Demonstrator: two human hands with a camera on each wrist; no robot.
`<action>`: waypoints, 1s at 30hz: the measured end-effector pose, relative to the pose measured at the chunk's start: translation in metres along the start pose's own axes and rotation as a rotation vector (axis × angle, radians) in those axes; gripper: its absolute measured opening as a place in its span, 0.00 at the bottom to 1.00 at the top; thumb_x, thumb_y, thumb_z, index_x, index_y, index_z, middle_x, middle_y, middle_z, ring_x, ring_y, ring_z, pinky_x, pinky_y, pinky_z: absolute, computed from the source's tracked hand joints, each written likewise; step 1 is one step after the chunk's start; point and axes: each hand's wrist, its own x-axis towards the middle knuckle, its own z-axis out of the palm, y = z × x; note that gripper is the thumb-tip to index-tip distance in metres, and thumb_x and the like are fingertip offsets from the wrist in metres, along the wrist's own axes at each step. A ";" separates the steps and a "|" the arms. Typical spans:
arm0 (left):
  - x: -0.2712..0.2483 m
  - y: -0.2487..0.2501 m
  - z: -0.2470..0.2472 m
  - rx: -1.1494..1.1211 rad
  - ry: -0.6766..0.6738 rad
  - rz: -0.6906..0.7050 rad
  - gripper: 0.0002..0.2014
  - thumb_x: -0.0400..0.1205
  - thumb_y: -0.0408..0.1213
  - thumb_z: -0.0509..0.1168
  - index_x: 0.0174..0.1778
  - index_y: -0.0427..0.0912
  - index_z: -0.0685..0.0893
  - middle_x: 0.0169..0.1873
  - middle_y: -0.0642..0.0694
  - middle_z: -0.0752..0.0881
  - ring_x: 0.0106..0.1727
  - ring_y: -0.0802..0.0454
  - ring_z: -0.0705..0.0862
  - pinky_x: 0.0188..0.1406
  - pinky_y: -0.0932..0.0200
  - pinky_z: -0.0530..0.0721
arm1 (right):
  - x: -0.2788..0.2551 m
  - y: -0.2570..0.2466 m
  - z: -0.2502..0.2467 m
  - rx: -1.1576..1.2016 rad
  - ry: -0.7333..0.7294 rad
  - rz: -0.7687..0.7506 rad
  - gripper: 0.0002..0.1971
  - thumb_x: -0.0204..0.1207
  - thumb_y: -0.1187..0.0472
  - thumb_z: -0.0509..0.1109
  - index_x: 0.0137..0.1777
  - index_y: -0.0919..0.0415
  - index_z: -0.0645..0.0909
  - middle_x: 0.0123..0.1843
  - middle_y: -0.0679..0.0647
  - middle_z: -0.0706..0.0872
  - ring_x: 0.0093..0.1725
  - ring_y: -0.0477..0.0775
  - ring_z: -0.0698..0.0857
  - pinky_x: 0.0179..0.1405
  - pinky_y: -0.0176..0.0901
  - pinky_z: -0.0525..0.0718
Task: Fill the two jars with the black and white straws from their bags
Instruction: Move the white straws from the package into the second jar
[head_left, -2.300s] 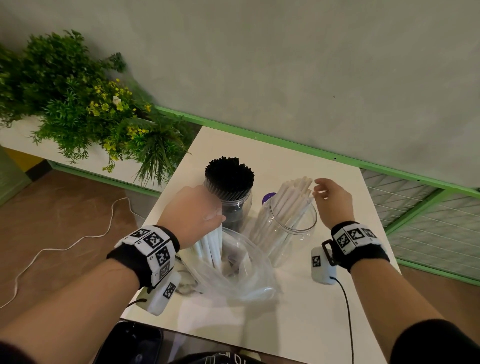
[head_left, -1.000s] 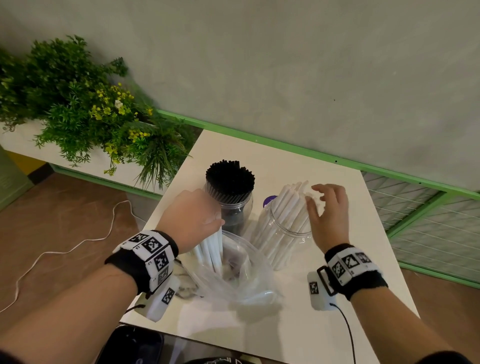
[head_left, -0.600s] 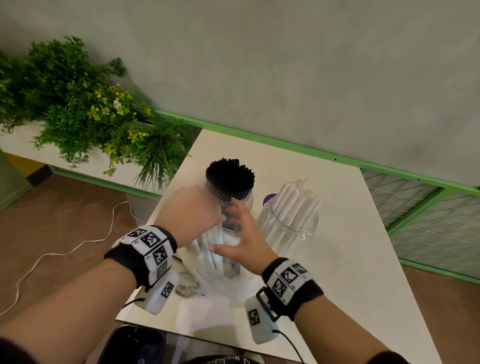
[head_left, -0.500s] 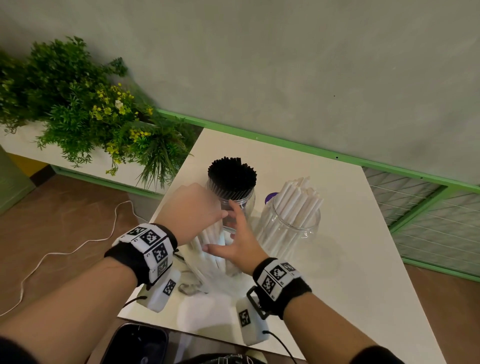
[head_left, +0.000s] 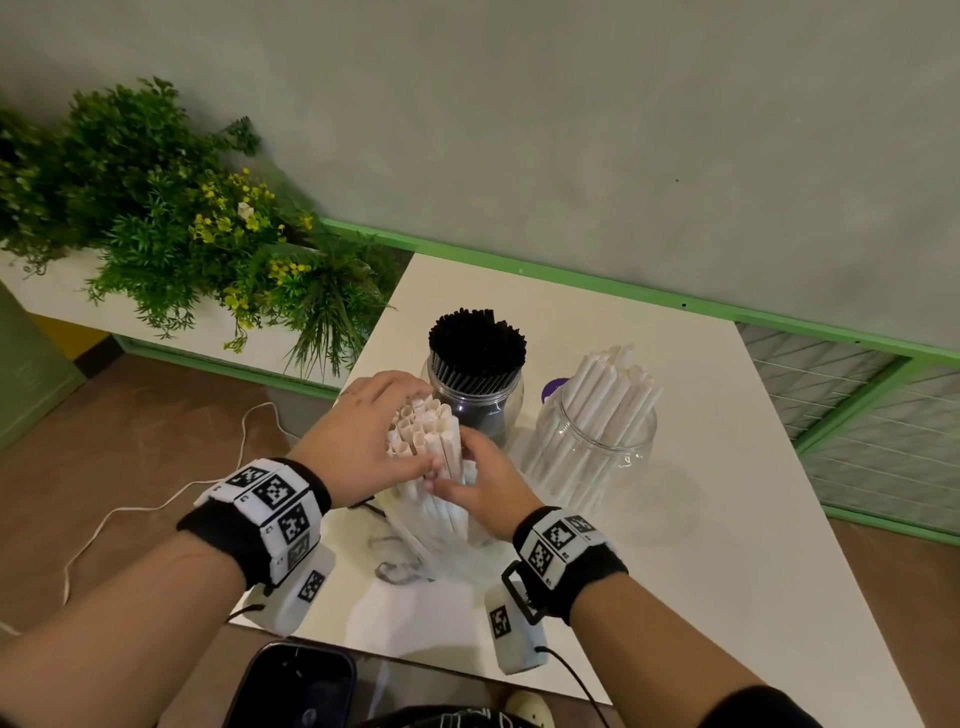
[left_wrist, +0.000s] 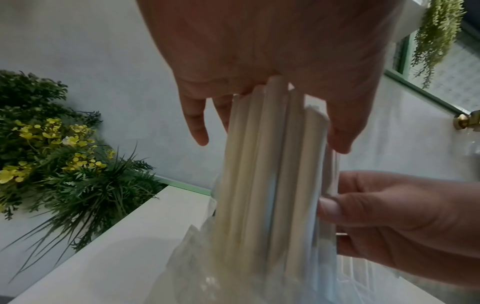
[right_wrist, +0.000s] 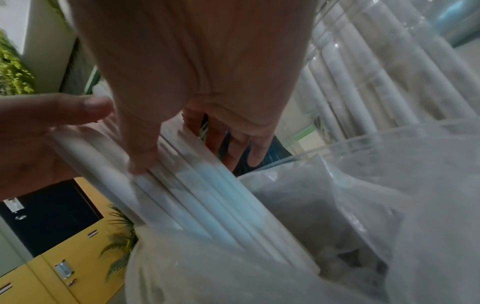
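Note:
A bundle of white straws (head_left: 423, 428) stands upright in a clear plastic bag (head_left: 410, 553) near the table's front left. My left hand (head_left: 387, 436) grips the bundle near its top from the left. My right hand (head_left: 460, 470) grips it lower down from the right, thumb in front. In the left wrist view, the white straws (left_wrist: 270, 164) run down into the bag between my left hand (left_wrist: 270, 127) and the right thumb. Behind stand a glass jar packed with black straws (head_left: 475, 364) and a glass jar part-filled with white straws (head_left: 597, 431).
A purple lid (head_left: 551, 387) peeks out between the two jars. The white table (head_left: 701, 545) has bare surface on its right half. A planter with green plants (head_left: 171, 234) is at the left, and a white cable (head_left: 156, 509) lies on the floor. A phone (head_left: 296, 686) sits near the front edge.
My right hand left the white-straw jar and crossed left to take hold of the bundle in the bag. The bundle's tops now show above my left hand.

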 end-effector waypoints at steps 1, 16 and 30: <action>0.001 0.002 0.000 -0.001 0.010 0.010 0.38 0.65 0.66 0.59 0.71 0.55 0.69 0.68 0.57 0.71 0.67 0.56 0.68 0.67 0.60 0.66 | 0.000 -0.002 -0.001 -0.013 0.006 -0.020 0.28 0.72 0.51 0.77 0.71 0.54 0.74 0.64 0.52 0.81 0.63 0.49 0.80 0.66 0.49 0.78; 0.008 0.002 0.010 0.062 0.089 0.034 0.23 0.72 0.60 0.55 0.57 0.54 0.80 0.51 0.56 0.79 0.51 0.53 0.72 0.55 0.56 0.71 | 0.001 -0.016 -0.012 0.171 0.191 0.003 0.14 0.74 0.57 0.74 0.59 0.55 0.82 0.54 0.53 0.88 0.56 0.51 0.86 0.60 0.52 0.84; 0.009 0.007 0.011 0.106 0.062 0.060 0.26 0.73 0.65 0.54 0.59 0.56 0.84 0.50 0.60 0.74 0.53 0.52 0.72 0.56 0.58 0.69 | -0.001 -0.022 -0.015 0.118 0.127 -0.059 0.18 0.75 0.61 0.75 0.65 0.56 0.80 0.54 0.50 0.89 0.56 0.47 0.86 0.59 0.48 0.84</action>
